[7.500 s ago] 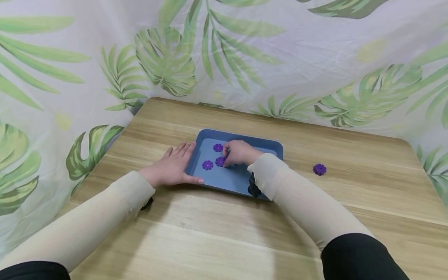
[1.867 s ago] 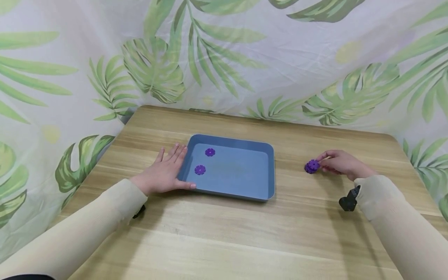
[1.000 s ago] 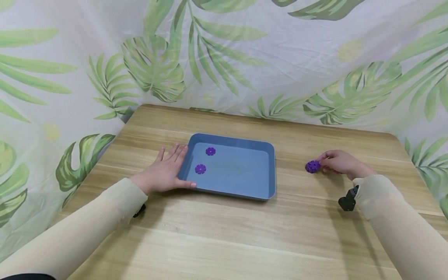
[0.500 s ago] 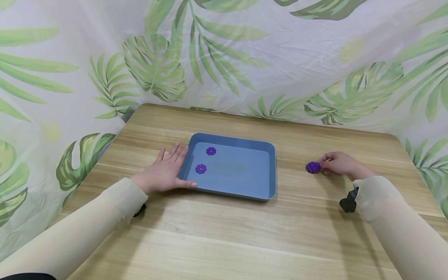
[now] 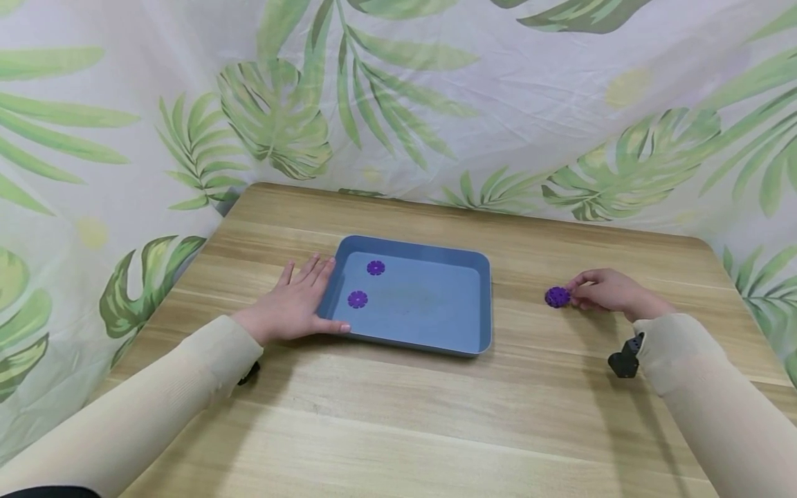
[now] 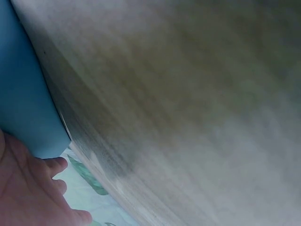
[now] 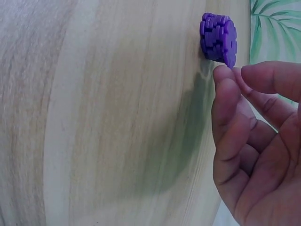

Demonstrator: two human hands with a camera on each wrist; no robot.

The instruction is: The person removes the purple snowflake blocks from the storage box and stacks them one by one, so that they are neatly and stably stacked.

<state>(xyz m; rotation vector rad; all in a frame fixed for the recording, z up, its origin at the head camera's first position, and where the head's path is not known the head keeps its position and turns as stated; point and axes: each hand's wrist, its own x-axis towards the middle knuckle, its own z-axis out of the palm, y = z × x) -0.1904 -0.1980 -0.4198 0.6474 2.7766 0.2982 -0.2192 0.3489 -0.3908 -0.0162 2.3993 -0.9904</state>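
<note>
Head view: a person in pale cream sleeves [image 5: 143,394] works at a light wood-grain table [image 5: 386,422], the left hand [image 5: 288,309] spread wide left of centre against a rectangular blue tray [image 5: 429,304], its thumb over the near rim and its fingers along the left side. Two flat, round purple discs with notched edges lie apart inside the tray, the farther disc [image 5: 376,268] towards its upper left corner and the nearer disc [image 5: 358,299] below it. Right of centre, clear of the tray, a small stack of the same notched purple discs [image 5: 557,297] stands on the wood, the right hand [image 5: 607,290] reaching it from the right. A black device [image 5: 625,356] hangs under the right cuff (a second dark piece shows beneath the left). A white cloth printed with green leaves [image 5: 398,111] fills the upper frame. Left wrist view: the left palm shows at lower left, fingers apart, against the tray's blue wall, the tabletop blurred beyond. Right wrist view: at upper right, thumb and fingertips close in a narrow pinch on the lower edge of the topmost disc [image 7: 232,42], the remaining fingers curled below.
</note>
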